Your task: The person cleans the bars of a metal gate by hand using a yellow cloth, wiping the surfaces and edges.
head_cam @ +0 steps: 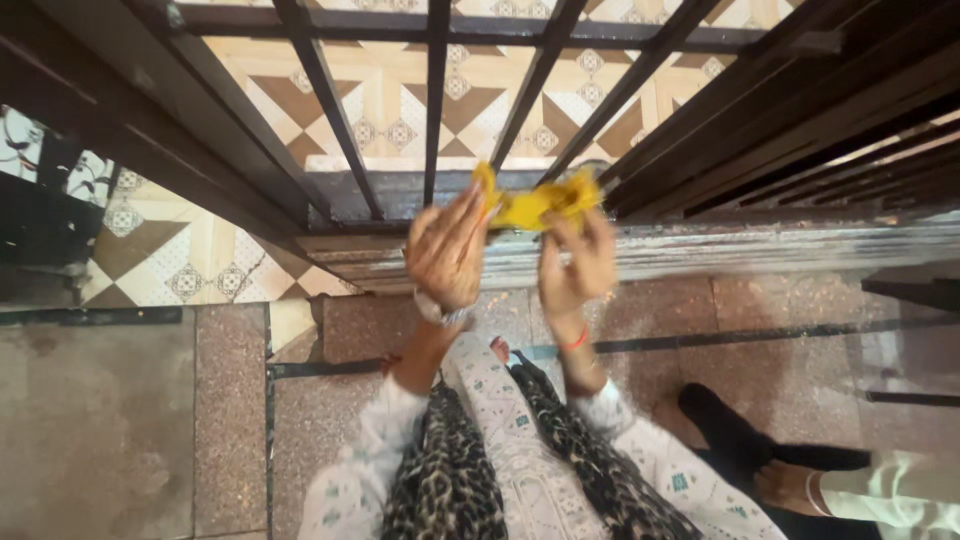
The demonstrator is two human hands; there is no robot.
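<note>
A crumpled yellow cloth (535, 203) is stretched between both hands, close to the dark metal grille (437, 110). My left hand (447, 250) pinches its left end, with a bracelet at the wrist. My right hand (578, 262) grips the right end from below and wears a red thread at the wrist. Both hands are raised in front of the grille's lower rail (700, 250), which looks worn and paint-streaked.
Patterned beige and brown tiles (390, 95) lie beyond the bars. A reddish speckled floor (230, 400) is underfoot. At lower right, another person's foot (790, 485) rests on a black mat. A dark open gate panel (830, 130) angles in on the right.
</note>
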